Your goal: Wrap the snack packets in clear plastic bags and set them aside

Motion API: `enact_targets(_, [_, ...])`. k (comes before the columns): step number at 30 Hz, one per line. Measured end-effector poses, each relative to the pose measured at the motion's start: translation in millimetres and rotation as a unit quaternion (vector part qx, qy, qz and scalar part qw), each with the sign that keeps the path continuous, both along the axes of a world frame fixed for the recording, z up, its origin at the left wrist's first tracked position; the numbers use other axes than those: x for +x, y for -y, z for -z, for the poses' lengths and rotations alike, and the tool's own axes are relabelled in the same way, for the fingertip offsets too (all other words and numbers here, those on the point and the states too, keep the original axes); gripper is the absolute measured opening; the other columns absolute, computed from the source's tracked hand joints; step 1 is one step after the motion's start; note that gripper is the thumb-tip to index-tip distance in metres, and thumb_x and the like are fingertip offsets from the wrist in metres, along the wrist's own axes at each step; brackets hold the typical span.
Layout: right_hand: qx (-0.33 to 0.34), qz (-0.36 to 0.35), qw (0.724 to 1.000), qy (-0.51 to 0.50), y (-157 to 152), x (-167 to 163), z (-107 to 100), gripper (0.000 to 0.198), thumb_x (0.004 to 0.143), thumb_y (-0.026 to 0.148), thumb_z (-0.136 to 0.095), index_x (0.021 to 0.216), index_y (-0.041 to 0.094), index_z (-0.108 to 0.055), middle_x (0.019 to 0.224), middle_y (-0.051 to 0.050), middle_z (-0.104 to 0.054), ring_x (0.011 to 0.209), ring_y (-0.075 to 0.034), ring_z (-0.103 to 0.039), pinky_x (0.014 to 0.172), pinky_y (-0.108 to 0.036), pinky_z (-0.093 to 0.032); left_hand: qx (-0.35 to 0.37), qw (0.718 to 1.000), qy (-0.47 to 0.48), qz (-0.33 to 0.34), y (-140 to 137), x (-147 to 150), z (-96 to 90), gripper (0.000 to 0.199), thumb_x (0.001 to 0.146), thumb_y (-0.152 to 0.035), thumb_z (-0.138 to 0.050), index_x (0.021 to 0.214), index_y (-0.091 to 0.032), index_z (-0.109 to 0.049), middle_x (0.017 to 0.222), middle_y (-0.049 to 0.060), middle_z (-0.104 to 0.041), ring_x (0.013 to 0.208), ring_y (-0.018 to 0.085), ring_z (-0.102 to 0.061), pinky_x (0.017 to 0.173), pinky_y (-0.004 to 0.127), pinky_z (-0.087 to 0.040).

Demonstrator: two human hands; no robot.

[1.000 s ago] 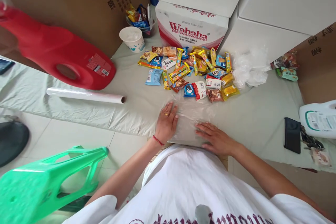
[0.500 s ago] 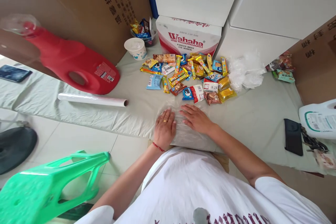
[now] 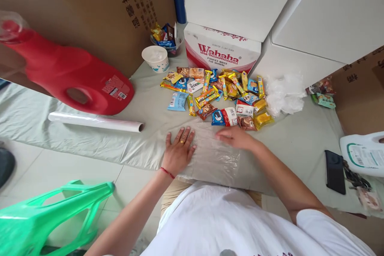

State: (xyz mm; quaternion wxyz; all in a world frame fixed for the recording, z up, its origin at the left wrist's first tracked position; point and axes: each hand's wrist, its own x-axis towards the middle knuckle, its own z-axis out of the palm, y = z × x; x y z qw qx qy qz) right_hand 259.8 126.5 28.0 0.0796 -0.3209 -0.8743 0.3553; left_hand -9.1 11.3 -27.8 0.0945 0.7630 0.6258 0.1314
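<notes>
A thin clear plastic sheet [image 3: 211, 162] lies wrinkled on the cloth-covered table in front of me, its near edge hanging by my shirt. My left hand [image 3: 179, 150] rests flat on its left side, fingers spread, with a ring and a red wrist string. Over its far right part is my right hand [image 3: 235, 137], turned partly on its side, fingers stretched to the left and slightly bent, apparently holding nothing. Just beyond both hands lies a pile of wrapped snacks [image 3: 223, 92].
A film roll [image 3: 96, 122] and a red jug [image 3: 78, 76] lie at left. Behind stand a paper cup [image 3: 155, 59], a snack bowl [image 3: 168, 40] and a Wahaha box [image 3: 222, 50]. Clear bags [image 3: 285, 94], a phone [image 3: 335, 172] and a white bottle [image 3: 364, 152] are right; a green stool [image 3: 60, 212] stands lower left.
My left hand has slid left and its fingers have spread wider. The right hand has shifted right and turned from flat onto its side. The view has shifted slightly.
</notes>
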Motion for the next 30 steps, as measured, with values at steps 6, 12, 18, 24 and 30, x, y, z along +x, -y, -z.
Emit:
enact_targets(6, [0.245,0.066,0.961,0.110,-109,-42,-24,0.053,0.092,0.018,-0.060,0.145,0.014,-0.058,0.145,-0.016,-0.060,0.137,-0.033,-0.049,0.116,-0.051,-0.036,-0.015,1.000,0.006,0.001,2,-1,-3.3,0.060,0.102,-0.046,-0.044,0.159,-0.027,-0.040,0.166,0.012,-0.036,0.154,0.035,-0.035,0.126,0.070,-0.004])
enact_targets(12, [0.300,-0.046,0.928,0.217,-159,-72,-4,0.053,0.089,0.028,-0.066,0.138,0.008,-0.060,0.134,-0.022,-0.062,0.132,-0.038,-0.044,0.117,-0.056,-0.028,-0.013,1.000,0.023,-0.013,6,2,-3.7,0.059,0.103,-0.046,-0.045,0.159,-0.029,-0.039,0.165,0.013,-0.038,0.153,0.035,-0.036,0.125,0.072,-0.001])
enact_targets(18, [0.252,0.105,0.955,0.116,-87,-31,-54,0.065,0.097,0.048,-0.057,0.148,0.010,-0.048,0.127,-0.021,-0.062,0.118,-0.037,-0.051,0.103,-0.052,-0.043,-0.015,0.996,0.034,-0.080,24,18,-2.3,0.060,0.103,-0.046,-0.042,0.160,-0.025,-0.038,0.166,0.017,-0.034,0.156,0.038,-0.030,0.118,0.081,0.007])
enact_targets(24, [0.143,0.088,0.979,0.119,65,-38,-32,0.054,0.096,0.043,-0.059,0.143,0.016,-0.054,0.124,-0.018,-0.062,0.117,-0.036,-0.052,0.101,-0.051,-0.047,-0.017,0.993,0.027,-0.115,33,25,0.8,0.057,0.104,-0.037,-0.040,0.159,-0.025,-0.039,0.166,0.016,-0.034,0.155,0.038,-0.031,0.117,0.082,0.008])
enact_targets(30, [0.176,0.082,0.971,0.142,98,-43,27,0.060,0.094,0.044,-0.064,0.150,0.026,-0.052,0.130,-0.017,-0.060,0.132,-0.040,-0.045,0.118,-0.065,-0.030,-0.030,0.995,0.027,-0.095,34,11,-2.4,0.060,0.101,-0.028,-0.041,0.161,-0.031,-0.035,0.166,0.012,-0.036,0.155,0.035,-0.033,0.121,0.077,0.006])
